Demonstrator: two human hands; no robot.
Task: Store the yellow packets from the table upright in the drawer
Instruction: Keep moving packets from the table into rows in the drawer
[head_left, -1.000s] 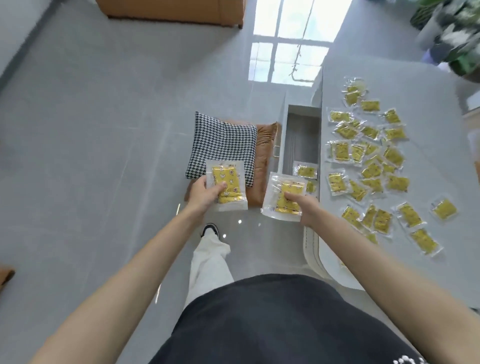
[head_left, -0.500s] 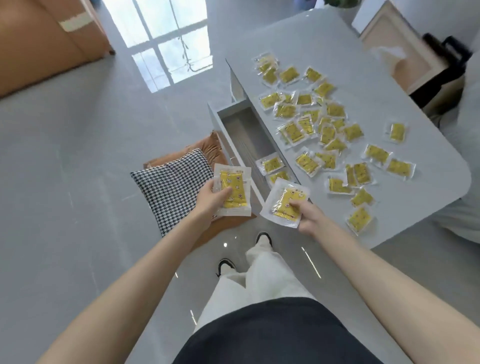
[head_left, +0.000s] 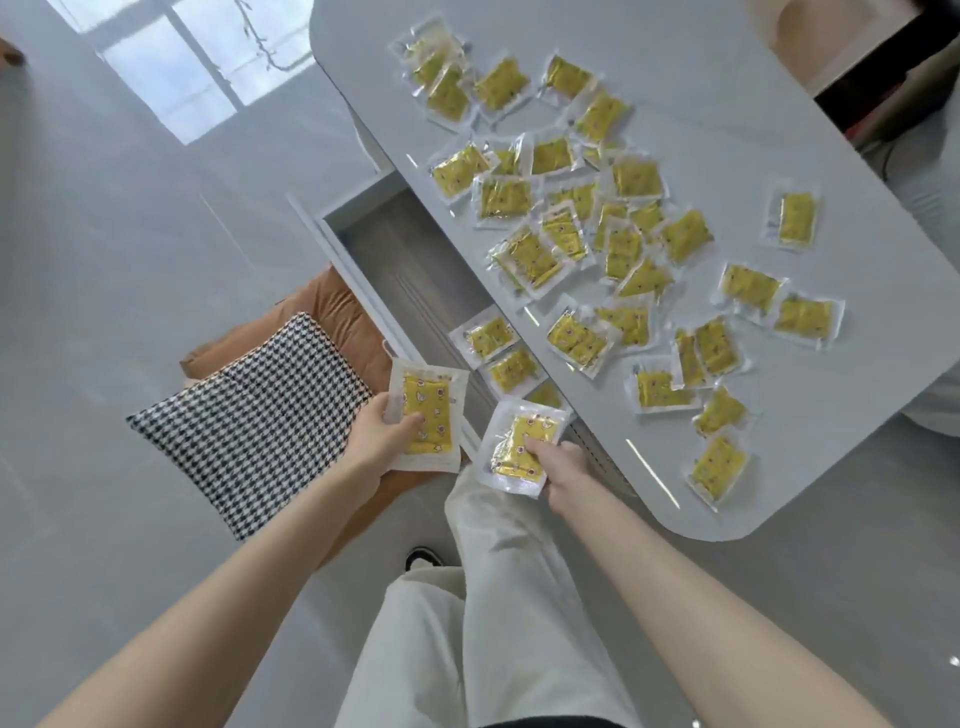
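Several yellow packets in clear wrappers (head_left: 628, 244) lie scattered over the pale grey table (head_left: 753, 104). Its drawer (head_left: 410, 280) is pulled out to the left, and three packets (head_left: 491, 338) rest in its near end. My left hand (head_left: 382, 441) grips one yellow packet (head_left: 427, 410) just outside the drawer's front panel. My right hand (head_left: 563, 470) holds another yellow packet (head_left: 522, 444) by its lower edge, above the drawer's near corner.
A black-and-white houndstooth cushion (head_left: 249, 415) lies on a brown cushion (head_left: 322, 306) on the floor, left of the drawer. My legs in pale trousers (head_left: 493, 597) stand by the table's rounded near corner. Grey tile floor (head_left: 130, 234) stretches to the left.
The view has swung right and closer, so the table fills more of the picture. Both hands keep their packets and have stayed near the drawer's near end.
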